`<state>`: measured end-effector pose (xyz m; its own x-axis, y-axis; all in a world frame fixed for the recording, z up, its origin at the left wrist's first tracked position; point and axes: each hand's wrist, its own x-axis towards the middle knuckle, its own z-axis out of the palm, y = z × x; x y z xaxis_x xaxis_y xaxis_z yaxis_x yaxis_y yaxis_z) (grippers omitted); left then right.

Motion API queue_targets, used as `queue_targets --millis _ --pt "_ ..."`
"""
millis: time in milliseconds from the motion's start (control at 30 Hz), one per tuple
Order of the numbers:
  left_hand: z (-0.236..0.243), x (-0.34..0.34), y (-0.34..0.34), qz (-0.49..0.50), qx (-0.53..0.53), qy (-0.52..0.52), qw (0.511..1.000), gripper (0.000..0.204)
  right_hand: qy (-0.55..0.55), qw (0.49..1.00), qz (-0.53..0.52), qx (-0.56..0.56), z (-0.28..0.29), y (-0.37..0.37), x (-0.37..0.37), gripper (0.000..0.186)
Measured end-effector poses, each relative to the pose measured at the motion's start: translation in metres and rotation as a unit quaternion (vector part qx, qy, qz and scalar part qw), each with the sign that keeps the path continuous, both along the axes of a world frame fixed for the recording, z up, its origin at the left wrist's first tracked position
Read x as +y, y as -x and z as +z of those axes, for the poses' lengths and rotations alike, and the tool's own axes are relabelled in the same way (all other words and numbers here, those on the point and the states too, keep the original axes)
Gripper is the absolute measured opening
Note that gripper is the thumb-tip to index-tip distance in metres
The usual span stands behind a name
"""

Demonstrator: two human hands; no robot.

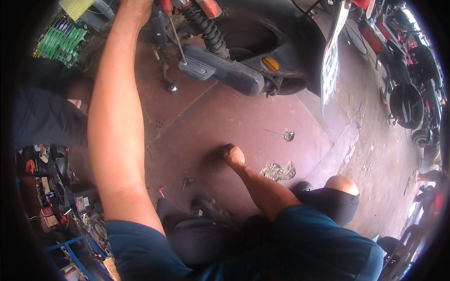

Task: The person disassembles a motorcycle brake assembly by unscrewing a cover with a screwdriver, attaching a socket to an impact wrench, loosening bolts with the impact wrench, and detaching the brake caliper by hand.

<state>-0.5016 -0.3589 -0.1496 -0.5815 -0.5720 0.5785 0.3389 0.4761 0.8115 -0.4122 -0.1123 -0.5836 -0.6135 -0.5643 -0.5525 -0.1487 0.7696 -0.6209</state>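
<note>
Where clutter [49, 187] lies, lower left: an orange emblem [31, 166], too small for us to read.
Left hand [137, 5]: cut off at the upper edge, left of centre; we cannot tell its grip.
Red-handled rod [178, 40]: upper left of centre, slanting to the footrest [199, 70], perhaps a screwdriver.
Motorbike [229, 75]: upper centre; we judge side work in hand, calling next for a steady left hold.
Right hand [233, 155]: centre, curled narrow over the floor [262, 117], nothing seen in it.
Plate [331, 61]: upper right, printed, too slanted for us to read.
</note>
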Motion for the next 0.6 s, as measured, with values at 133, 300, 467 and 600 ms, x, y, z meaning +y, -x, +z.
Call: queue_targets --millis 133,300,467,600 --pt "0.016 -0.004 -0.013 0.028 -0.042 0.009 0.999 0.016 -0.009 1.0 0.022 0.018 0.008 -0.017 -0.005 0.029" --pt "-0.006 0.001 -0.016 0.057 -0.02 -0.008 0.998 0.017 0.015 0.998 0.051 0.024 -0.025 0.002 0.016 0.036" --pt "0.003 0.009 -0.01 0.005 -0.023 -0.042 0.999 0.019 0.044 0.998 0.023 0.032 -0.025 -0.002 0.026 0.025" --pt "0.001 -0.002 -0.009 0.02 0.056 0.027 0.998 0.02 0.077 0.996 -0.006 0.045 -0.04 0.002 0.014 0.023"
